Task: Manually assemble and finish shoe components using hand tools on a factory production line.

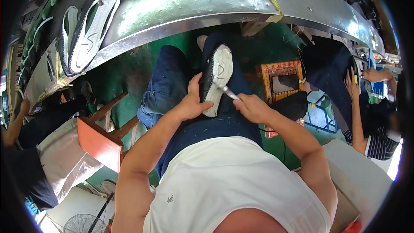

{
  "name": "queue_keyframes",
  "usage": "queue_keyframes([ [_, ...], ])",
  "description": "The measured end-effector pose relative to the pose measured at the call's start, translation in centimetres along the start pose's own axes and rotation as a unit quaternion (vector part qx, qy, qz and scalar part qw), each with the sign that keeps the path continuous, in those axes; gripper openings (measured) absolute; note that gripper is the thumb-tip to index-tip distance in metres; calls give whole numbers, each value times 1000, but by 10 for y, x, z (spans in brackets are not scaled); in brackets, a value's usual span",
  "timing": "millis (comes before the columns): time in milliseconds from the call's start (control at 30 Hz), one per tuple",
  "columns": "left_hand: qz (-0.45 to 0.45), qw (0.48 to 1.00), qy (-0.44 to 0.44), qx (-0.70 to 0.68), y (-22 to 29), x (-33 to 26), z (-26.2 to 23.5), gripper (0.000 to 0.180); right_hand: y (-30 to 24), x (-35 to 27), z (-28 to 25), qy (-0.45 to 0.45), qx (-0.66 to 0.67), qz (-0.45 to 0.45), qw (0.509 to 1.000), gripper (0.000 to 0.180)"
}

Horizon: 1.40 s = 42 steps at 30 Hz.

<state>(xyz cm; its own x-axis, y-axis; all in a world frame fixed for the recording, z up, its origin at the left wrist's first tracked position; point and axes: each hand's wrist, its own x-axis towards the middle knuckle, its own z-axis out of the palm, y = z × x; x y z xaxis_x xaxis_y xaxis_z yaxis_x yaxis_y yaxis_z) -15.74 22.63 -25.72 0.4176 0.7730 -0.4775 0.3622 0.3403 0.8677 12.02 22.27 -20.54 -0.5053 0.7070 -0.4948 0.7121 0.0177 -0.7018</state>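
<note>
Holding a shoe [217, 77] on its side, the left hand [192, 103] has its fingers [195, 82] wrapped around the black upper, with the white sole facing right. The shoe rests on the person's lap, on dark blue trousers [172, 82]. The right hand [252, 108] is shut tight around a small brush [228, 92] with a silver handle. The brush tip touches the white sole.

Further out, a big curved metal bench [181, 4] runs across the top. Two more shoes [88, 30] lie on it at the left, soles up. A red and yellow stool [281, 80] stands on the green floor [125, 69] just right of the knees. An orange-brown stool [99, 140] stands at the left. At the far right, another person's hand [351, 86] rests on a dark shoe. A fan [84, 224] sits in the bottom left corner.
</note>
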Motion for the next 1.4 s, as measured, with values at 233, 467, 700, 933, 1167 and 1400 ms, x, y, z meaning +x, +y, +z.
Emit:
queue_keyframes([
  [233, -25, 992, 122, -3, 17, 101, -20, 82, 53, -9, 46, 88, 386, 38, 917, 44],
  [467, 202, 950, 106, -213, 123, 16, -63, 40, 87, -8, 58, 80, 471, 43, 877, 53],
  [700, 380, 877, 266, 126, 335, 33, -214, 62, 79, 9, 39, 32, 496, 72, 865, 53],
  [933, 239, 541, 375, 714, 333, 167, -349, 57, 74, 19, 30, 6, 488, 67, 870, 52],
  [1167, 55, 631, 286, 719, 224, 230, -362, 75, 67, 17, 28, -10, 520, 93, 849, 57],
  [1400, 11, 852, 206, 482, 288, 103, -349, 61, 62, 22, 17, 3, 453, 107, 885, 59],
])
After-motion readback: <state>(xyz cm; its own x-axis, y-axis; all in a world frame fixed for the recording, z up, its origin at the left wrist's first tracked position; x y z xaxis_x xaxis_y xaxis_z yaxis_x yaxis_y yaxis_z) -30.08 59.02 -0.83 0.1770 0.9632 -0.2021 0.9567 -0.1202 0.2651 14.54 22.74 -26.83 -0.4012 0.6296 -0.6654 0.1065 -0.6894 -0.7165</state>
